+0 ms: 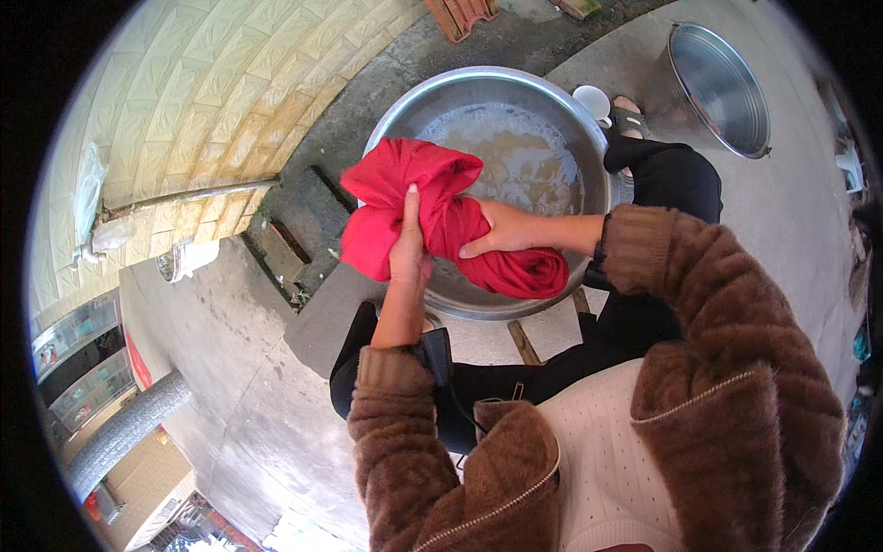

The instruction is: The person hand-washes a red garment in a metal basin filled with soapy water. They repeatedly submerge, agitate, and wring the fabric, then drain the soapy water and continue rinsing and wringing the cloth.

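A bunched, twisted red cloth is held above the near left part of a large round metal basin. My left hand grips the cloth near its left end, with the thumb stretched up along it. My right hand is closed around its middle, thumb on top; most of its fingers are hidden behind the fabric. One rolled end of the cloth hangs toward the basin's near rim. Inside the basin is cloudy, brownish water with some suds.
A white mug stands by the basin's right rim, near my sandalled foot. Farther right is a metal bucket. A tiled wall with a tap and a white container are at the left. Roof tiles lie beyond the basin.
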A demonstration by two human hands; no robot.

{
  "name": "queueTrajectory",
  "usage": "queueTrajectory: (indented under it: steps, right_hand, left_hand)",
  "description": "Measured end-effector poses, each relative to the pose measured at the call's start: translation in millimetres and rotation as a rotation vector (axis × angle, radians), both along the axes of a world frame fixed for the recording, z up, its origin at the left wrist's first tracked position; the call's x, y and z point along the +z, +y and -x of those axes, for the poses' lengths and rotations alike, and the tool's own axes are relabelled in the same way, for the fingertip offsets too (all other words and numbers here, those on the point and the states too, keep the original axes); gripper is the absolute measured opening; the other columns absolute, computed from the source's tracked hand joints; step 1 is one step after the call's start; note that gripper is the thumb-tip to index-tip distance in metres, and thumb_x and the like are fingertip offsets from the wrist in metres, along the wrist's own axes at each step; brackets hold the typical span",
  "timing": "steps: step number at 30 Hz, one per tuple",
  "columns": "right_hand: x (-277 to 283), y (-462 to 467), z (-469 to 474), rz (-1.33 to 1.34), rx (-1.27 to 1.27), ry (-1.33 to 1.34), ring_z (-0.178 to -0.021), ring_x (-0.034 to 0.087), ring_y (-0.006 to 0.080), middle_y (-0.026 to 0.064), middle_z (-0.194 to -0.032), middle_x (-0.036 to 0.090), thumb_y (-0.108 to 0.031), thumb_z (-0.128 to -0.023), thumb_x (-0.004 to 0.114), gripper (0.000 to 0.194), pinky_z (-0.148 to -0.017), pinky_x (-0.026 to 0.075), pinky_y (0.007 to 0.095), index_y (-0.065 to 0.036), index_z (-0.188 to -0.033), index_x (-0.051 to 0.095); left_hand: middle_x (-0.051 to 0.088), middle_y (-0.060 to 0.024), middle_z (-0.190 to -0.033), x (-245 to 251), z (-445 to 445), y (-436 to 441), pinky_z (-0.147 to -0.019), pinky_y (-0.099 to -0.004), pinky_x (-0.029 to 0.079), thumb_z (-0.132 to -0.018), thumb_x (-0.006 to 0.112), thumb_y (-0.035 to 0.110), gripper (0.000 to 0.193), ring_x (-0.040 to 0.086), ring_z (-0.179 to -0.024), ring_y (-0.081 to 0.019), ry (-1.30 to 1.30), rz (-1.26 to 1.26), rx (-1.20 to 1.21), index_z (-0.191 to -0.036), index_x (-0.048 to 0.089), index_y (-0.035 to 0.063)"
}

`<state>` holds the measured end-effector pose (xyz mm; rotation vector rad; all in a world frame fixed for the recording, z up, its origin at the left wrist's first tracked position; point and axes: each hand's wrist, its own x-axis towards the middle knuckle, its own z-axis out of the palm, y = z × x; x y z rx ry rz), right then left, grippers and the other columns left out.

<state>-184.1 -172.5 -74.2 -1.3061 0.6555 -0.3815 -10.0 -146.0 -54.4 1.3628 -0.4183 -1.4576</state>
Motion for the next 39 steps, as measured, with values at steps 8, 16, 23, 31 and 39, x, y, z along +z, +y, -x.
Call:
queueTrajectory:
  steps: [8,16,23,31,39]
  right_hand:
    - [27,7,32,-0.741,0.113,-0.134,-0.126,0.044,0.0287,0.0192,-0.140,0.040,-0.061,-0.076,0.061,0.093,-0.106,0.037,0.0456,-0.009,-0.144,0.026]
    - [-19,18,52,-1.147,0.499,0.041,-0.122,0.048,0.0411,0.0289,-0.143,0.033,-0.090,-0.071,0.023,0.111,-0.102,0.041,0.0532,-0.010,-0.148,0.019]
    - [-23,14,42,-1.450,0.394,-0.248,-0.115,0.054,0.0414,0.0288,-0.133,0.045,-0.088,-0.073,0.025,0.107,-0.096,0.048,0.0510,-0.008,-0.145,0.029]
    - [2,-42,34,-1.157,-0.605,-0.347,-0.112,0.058,0.0338,0.0154,-0.129,0.054,-0.068,-0.087,0.043,0.074,-0.099,0.043,0.0545,-0.010,-0.133,0.046]
    - [33,-73,47,-0.924,-0.804,-0.438,-0.105,0.061,0.0232,0.0080,-0.120,0.061,-0.036,-0.090,0.059,0.034,-0.097,0.046,0.0432,-0.012,-0.115,0.060]
  left_hand:
    - [0.061,-0.0120,-0.120,47,-8,-16,-0.095,-0.0401,0.048,-0.092,0.060,0.030,0.044,0.061,-0.106,-0.0254,0.246,0.225,0.188,-0.125,0.051,0.0032]
    - [0.059,-0.0108,-0.123,59,-13,-22,-0.099,-0.0385,0.045,-0.095,0.054,0.031,0.042,0.058,-0.110,-0.0242,0.253,0.385,0.272,-0.125,0.051,0.0019]
    - [0.058,-0.0094,-0.124,58,1,-17,-0.101,-0.0384,0.043,-0.095,0.054,0.032,0.044,0.056,-0.113,-0.0231,0.255,0.394,0.243,-0.127,0.050,0.0023]
    - [0.047,-0.0086,-0.138,46,-4,-16,-0.110,-0.0417,0.032,-0.096,0.044,0.048,0.057,0.043,-0.128,-0.0246,0.264,0.366,0.241,-0.136,0.040,0.0083]
    - [0.035,-0.0109,-0.147,44,8,-9,-0.112,-0.0474,0.028,-0.096,0.040,0.053,0.065,0.035,-0.135,-0.0284,0.454,0.284,0.064,-0.143,0.031,0.0093]
